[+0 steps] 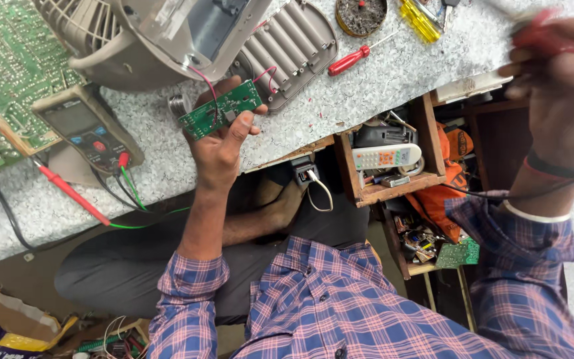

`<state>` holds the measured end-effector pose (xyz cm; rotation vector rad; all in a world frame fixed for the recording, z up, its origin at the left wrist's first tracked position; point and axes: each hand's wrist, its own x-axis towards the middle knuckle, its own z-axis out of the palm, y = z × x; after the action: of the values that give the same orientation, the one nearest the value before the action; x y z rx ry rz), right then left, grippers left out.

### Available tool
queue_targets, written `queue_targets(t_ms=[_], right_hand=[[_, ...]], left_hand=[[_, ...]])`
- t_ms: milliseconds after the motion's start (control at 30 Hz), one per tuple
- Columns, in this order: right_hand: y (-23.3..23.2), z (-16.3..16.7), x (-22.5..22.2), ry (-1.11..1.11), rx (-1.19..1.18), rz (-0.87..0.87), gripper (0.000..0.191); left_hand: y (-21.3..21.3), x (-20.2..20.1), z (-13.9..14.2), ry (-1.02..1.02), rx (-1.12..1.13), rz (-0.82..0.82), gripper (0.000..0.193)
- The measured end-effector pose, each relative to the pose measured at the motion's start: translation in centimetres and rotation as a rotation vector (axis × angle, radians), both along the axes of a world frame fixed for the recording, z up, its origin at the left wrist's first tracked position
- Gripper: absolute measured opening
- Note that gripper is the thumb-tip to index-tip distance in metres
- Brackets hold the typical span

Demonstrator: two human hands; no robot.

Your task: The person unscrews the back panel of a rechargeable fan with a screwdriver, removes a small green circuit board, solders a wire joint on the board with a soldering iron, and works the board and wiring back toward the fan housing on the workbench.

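I see my left hand (220, 149) gripping one small green circuit board (221, 109); my right hand (563, 86) is closed around one red tool (533, 33). One meter (88, 126) and one red screwdriver (352, 60) lie on the bench (367, 93).

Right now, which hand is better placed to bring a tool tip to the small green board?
Probably the right. The left hand already grips the small green circuit board over the bench edge, so it is occupied. The right hand, raised at the far side, holds a red-handled tool, blurred, with a dark cable trailing below the wrist.
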<state>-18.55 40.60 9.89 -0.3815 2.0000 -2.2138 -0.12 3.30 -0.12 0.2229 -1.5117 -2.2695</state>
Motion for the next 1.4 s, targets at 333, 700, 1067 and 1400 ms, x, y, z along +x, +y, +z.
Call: queue_targets(t_ms=[333, 700, 1067, 1400], right_hand=[[-8.2, 2.3, -3.1, 0.531, 0.528, 0.387, 0.013], [-6.7, 2.1, -3.8, 0.371, 0.407, 0.47, 0.012], [-6.5, -14.2, -2.9, -0.499, -0.865, 0.567, 0.024], [-7.0, -14.0, -0.5, -0.587, -0.806, 0.664, 0.021]], left_hand=[[0.0, -0.6, -0.2, 0.039, -0.001, -0.013, 0.043], [0.1, -0.4, 0.0, 0.029, -0.024, -0.014, 0.042], [0.9, -0.1, 0.8, 0.031, 0.0, 0.003, 0.043], [1.3, 0.6, 1.2, 0.086, -0.022, -0.046, 0.046]])
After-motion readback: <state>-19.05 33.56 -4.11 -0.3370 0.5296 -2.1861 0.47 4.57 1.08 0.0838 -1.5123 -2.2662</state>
